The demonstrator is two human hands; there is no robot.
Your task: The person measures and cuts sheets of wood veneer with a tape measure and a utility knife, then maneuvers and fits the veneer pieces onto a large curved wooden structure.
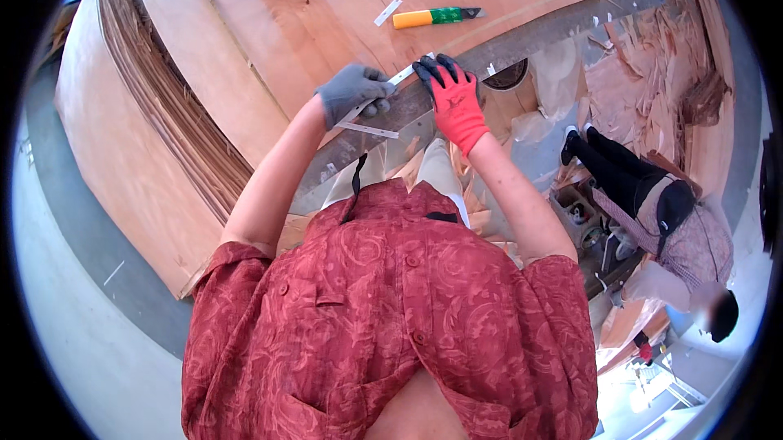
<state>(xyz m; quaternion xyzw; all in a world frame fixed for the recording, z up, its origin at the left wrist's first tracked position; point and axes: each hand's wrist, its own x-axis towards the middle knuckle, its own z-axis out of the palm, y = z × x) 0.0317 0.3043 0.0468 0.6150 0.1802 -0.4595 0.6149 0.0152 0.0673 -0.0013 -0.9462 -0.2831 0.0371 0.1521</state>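
Observation:
A white tape strip with small holes (400, 75) runs slantwise across the near edge of a wood veneer sheet (326, 12). My left hand (352, 95), in a grey glove, is closed with thumb and fingers pinching this strip. A loose end of tape (371, 129) sticks out below it. My right hand (457, 101), in a red glove with dark fingertips, rests with fingers stretched out at the strip's far end, over the veneer edge. A knife with a yellow and green handle (438, 17) lies on the sheet beyond both hands.
A short white tape piece (388, 12) lies by the knife. Stacked veneer layers (163, 89) show at left. A grey table edge (546, 42) carries tape scraps. Torn veneer (644, 81) covers the right side, where another person (665, 203) stands by a crate of items.

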